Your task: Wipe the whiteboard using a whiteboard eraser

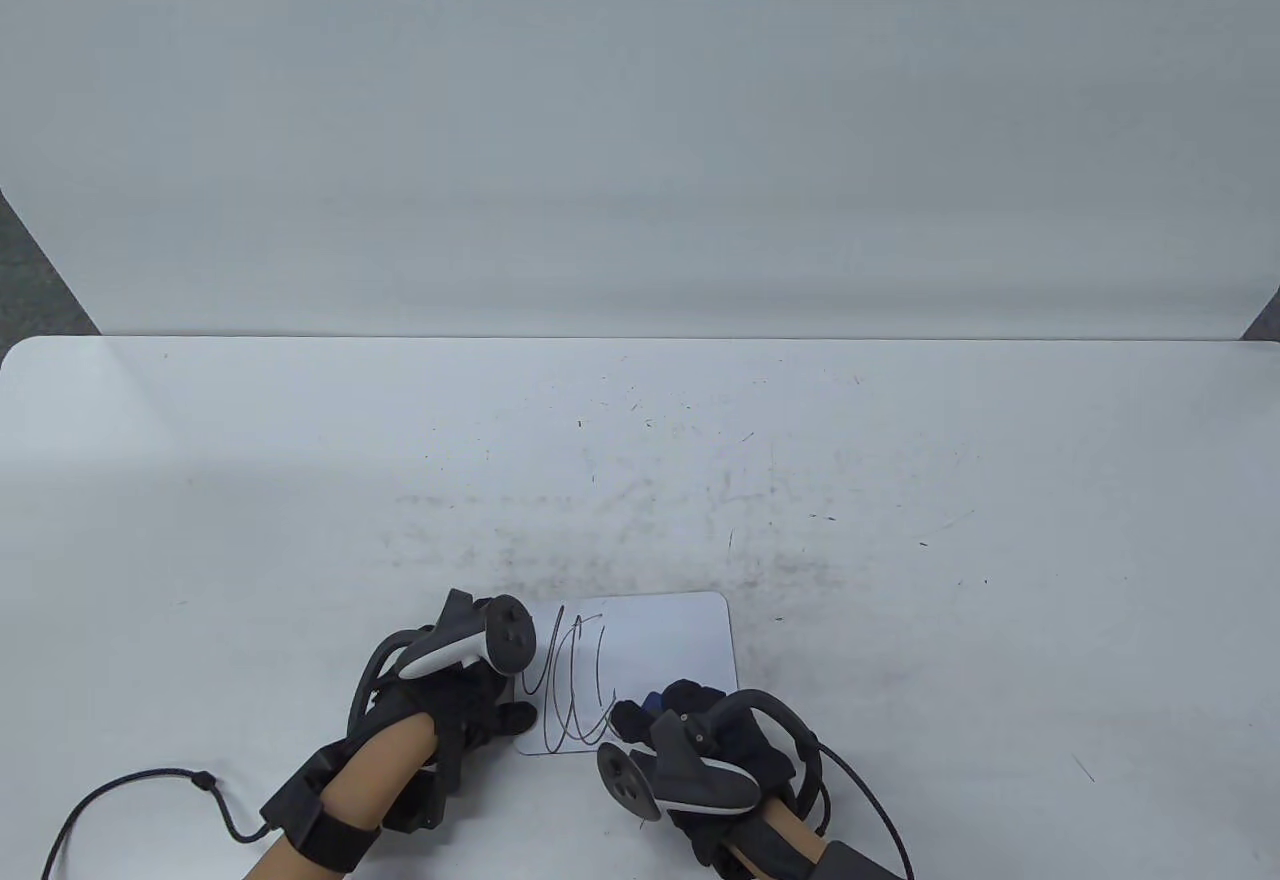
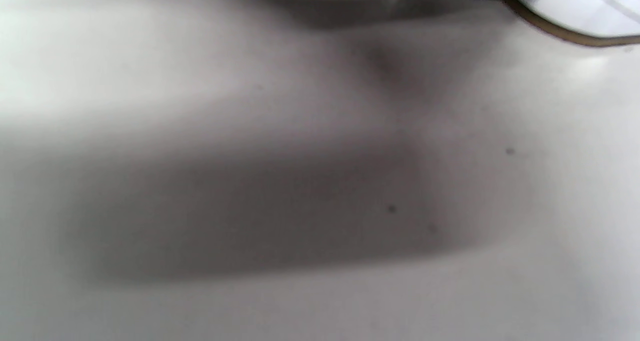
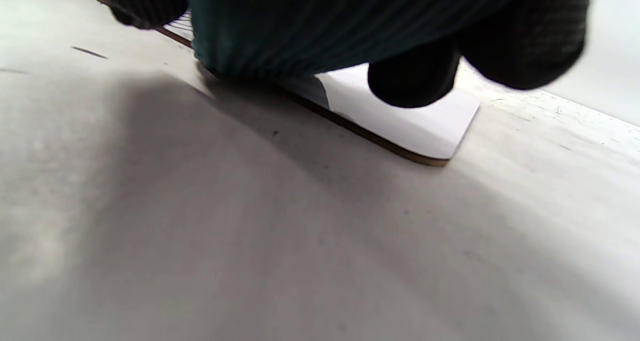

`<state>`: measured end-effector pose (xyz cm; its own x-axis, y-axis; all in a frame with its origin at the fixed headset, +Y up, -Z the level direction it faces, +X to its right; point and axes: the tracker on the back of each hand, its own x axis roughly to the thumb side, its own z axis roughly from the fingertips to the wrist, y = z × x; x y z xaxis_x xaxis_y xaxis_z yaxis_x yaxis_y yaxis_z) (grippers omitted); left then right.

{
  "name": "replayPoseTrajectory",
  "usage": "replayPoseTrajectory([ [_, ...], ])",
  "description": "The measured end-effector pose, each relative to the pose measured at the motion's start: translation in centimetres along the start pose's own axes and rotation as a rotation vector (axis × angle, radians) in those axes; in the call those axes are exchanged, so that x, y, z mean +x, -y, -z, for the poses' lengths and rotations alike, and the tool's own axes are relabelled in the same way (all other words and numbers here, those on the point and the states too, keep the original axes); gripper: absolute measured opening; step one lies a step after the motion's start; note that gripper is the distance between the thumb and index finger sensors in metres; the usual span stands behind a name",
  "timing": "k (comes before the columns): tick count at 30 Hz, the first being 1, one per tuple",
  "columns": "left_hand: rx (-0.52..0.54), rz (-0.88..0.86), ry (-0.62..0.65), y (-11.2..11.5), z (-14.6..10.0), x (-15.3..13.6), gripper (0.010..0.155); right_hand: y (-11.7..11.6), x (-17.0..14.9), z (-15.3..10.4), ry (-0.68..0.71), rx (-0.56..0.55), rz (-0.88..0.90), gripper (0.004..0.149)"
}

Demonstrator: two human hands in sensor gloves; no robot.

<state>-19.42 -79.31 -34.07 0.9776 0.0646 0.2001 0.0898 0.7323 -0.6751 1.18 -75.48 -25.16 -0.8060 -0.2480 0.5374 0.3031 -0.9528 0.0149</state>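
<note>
A small white whiteboard with dark pen scribbles on its left part lies flat near the table's front edge. My left hand rests at the board's left edge, one fingertip touching its near left corner. My right hand grips a blue whiteboard eraser and presses it on the board's near right part. In the right wrist view the ribbed dark teal eraser sits on the board, gloved fingers around it. The left wrist view shows only the board's corner.
The white table carries faint grey smudges and small dark marks behind the board. A white wall panel rises at the table's far edge. Glove cables trail off the front edge at left and right.
</note>
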Motion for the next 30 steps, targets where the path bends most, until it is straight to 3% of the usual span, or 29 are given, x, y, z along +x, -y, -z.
replayPoseTrajectory([
  [7, -0.018, -0.011, -0.003, 0.0, 0.0, 0.0, 0.094, 0.3, -0.6, 2.3, 0.025, -0.033, -0.004, 0.060],
  [15, -0.030, -0.020, 0.000, -0.1, 0.0, 0.0, 0.094, 1.1, -2.2, 9.7, -0.080, -0.052, 0.017, 0.058],
  [19, -0.027, -0.020, 0.002, -0.1, 0.0, 0.0, 0.094, 1.3, -2.7, 12.3, -0.121, -0.058, 0.023, 0.059],
  [25, -0.030, -0.010, -0.005, -0.1, 0.0, 0.0, 0.094, 1.1, -3.0, 12.7, -0.125, -0.056, 0.048, 0.059],
  [28, -0.030, -0.013, -0.005, -0.1, 0.0, 0.1, 0.094, 1.1, -3.2, 12.1, -0.109, -0.023, 0.124, 0.059],
  [30, -0.027, -0.012, -0.004, -0.1, 0.0, 0.1, 0.094, 1.1, -2.7, 11.1, -0.086, -0.018, 0.084, 0.059],
])
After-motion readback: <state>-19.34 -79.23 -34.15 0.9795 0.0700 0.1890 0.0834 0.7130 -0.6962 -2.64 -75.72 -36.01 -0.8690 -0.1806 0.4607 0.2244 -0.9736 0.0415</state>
